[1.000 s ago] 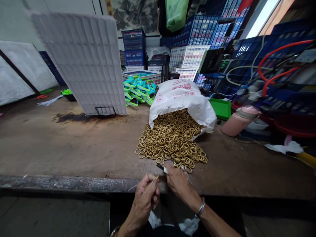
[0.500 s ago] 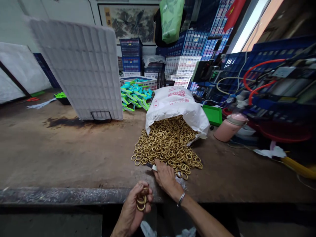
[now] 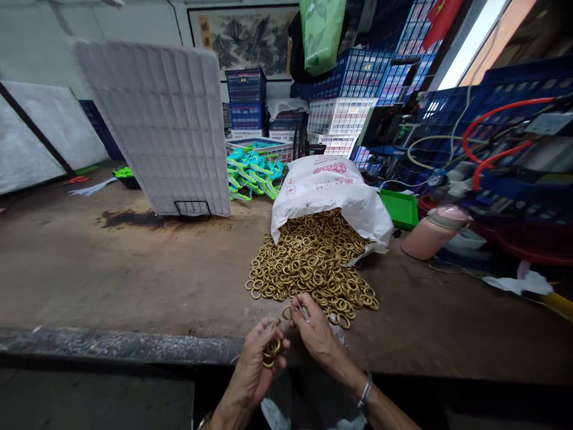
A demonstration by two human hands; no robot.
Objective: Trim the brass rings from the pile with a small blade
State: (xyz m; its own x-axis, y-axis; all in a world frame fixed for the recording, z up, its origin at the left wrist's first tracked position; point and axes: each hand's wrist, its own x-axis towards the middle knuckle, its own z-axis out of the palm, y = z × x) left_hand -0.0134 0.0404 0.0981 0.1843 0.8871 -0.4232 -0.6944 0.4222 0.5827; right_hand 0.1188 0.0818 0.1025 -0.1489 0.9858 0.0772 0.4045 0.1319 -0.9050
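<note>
Several gold-coloured rings lie in my left hand, whose fingers curl round them at the table's front edge. Just right of it and a little higher, my right hand is closed in a pinch, with a single gold-coloured ring at its fingertips. The fingertips of both hands are close together. Behind them, a heap of the same rings spills from the mouth of a white woven sack with red print, which lies on its side.
On the brown table a quilted white panel stands upright in a wire holder. Green and blue plastic pieces are piled beyond it. To the right are a green tray and a pink bottle. Stacked crates stand behind.
My right hand has lifted off the table by the heap's front edge and come closer to my left hand, now with a ring at its fingertips. The view has shifted slightly left.
</note>
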